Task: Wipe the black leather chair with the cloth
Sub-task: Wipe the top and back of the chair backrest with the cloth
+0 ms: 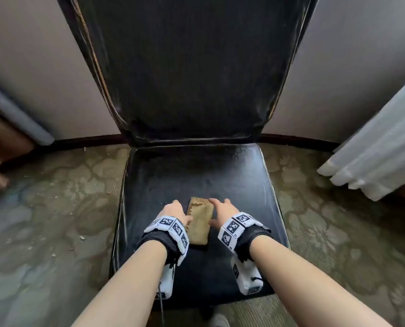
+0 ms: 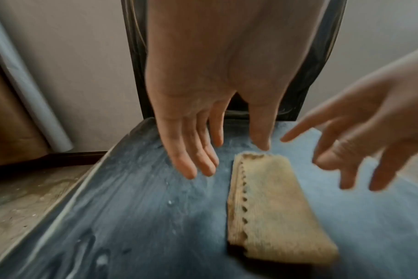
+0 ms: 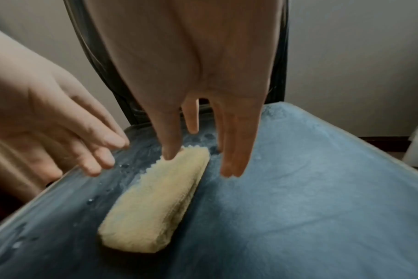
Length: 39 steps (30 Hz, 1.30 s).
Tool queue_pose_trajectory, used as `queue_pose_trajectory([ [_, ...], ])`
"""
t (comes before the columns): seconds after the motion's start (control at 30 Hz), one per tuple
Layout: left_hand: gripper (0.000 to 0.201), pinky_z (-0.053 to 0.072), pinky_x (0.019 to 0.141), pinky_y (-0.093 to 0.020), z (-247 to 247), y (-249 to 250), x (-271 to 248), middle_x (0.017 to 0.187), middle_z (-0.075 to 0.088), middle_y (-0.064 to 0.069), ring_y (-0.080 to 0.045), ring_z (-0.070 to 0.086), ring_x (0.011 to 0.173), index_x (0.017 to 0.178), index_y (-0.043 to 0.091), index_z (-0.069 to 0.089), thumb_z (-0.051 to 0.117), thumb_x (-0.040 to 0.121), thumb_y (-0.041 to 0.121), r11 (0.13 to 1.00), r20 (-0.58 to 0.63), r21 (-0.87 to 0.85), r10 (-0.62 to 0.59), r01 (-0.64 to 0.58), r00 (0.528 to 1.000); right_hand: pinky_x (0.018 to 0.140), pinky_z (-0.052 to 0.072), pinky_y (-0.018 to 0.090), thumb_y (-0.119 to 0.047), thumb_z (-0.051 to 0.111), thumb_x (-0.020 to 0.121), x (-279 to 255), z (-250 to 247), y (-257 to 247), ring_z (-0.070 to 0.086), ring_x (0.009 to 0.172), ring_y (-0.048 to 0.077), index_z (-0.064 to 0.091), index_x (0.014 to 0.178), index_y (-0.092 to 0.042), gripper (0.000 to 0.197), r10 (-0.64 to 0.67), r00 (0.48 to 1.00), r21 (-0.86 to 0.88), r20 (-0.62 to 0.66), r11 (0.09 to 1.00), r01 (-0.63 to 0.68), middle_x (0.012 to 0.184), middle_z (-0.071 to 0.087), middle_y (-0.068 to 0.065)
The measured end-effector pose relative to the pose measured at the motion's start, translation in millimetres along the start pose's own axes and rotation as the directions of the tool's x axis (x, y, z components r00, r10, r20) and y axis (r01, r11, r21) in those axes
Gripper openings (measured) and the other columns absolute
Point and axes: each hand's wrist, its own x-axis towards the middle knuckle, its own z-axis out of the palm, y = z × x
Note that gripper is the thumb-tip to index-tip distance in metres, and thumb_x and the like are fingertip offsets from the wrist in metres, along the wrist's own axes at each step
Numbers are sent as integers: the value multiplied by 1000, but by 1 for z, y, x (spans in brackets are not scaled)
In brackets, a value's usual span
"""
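A folded tan cloth [image 1: 199,221] [image 2: 272,207] [image 3: 155,203] lies flat on the seat of the black leather chair [image 1: 232,180], near its front middle. My left hand [image 1: 174,210] [image 2: 217,147] hovers just left of the cloth with straight, spread fingers and holds nothing. On the cloth's right side is my right hand [image 1: 221,208] [image 3: 198,160], its fingers straight too; its thumb tip sits at the cloth's far corner. The chair's tall backrest [image 1: 187,67] stands behind. The seat [image 2: 136,217] [image 3: 310,198] shows dusty smears and small specks.
Patterned carpet [image 1: 55,208] with crumbs lies on both sides of the chair. A white curtain [image 1: 380,149] hangs at the right. Brown drapery [image 1: 1,147] and a grey strip stand at the left against the wall.
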Motion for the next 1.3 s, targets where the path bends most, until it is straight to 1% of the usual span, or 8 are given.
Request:
queue_pose_trajectory([
  [0.27,45,42,96,-36,37,-3,23,129,41,-12,-27,39,123,115,10,54,61,79,35,976,62,218,-15,1,998,98,43,41,-7,53,84,56,11,-15,42,121,34,32,137,-9,57,-58,998,-121,-30,991,54,133,37,16],
  [0.43,25,46,90,-36,29,-3,11,115,54,-10,-28,53,108,101,14,55,57,79,24,1000,55,24,10,-11,998,79,46,31,-16,55,84,41,0,-20,60,104,30,51,79,-9,10,29,999,0,36,1000,-29,92,60,10],
  [0.6,22,43,70,-26,-54,19,-20,90,61,-3,-23,56,81,85,21,45,63,73,18,955,-130,-295,-18,-22,991,85,48,28,-16,66,75,16,-86,-49,60,102,24,56,114,-4,42,-10,1000,94,-22,995,12,109,62,9],
  [0.73,44,39,77,-22,-147,51,-48,94,61,-5,-22,59,92,110,16,52,70,70,10,857,-293,-498,-22,-133,956,68,39,23,-8,68,70,-11,-181,-90,51,80,16,53,79,-16,19,-121,971,269,-205,947,175,85,55,5],
  [0.83,48,36,79,-16,-215,71,-65,103,65,-4,-15,56,92,117,16,57,71,72,12,826,-351,-518,33,-224,936,68,41,24,-4,69,68,-36,-243,-122,53,77,16,56,82,-17,24,-186,931,390,-314,869,305,81,57,3],
  [1.07,28,37,72,-17,-340,108,-87,91,62,-1,-13,56,84,101,14,62,71,76,22,795,-528,-388,223,-466,819,55,34,6,-8,68,71,-56,-342,-195,53,80,10,60,99,-12,30,-240,785,332,-571,807,489,84,57,-4],
  [1.2,38,45,81,-25,-393,119,-70,99,64,-1,-20,62,93,114,20,49,62,80,13,779,-613,-238,343,-580,712,54,37,9,-6,65,71,-51,-378,-232,55,76,12,61,94,-8,24,-334,700,194,-631,806,559,79,59,-1],
  [1.3,46,48,86,-35,-424,114,-54,99,62,1,-22,62,92,121,26,40,57,83,6,751,-700,-147,381,-644,604,73,48,21,-9,66,74,-45,-400,-258,61,82,19,60,96,-7,23,-414,618,55,-668,801,596,87,65,5],
])
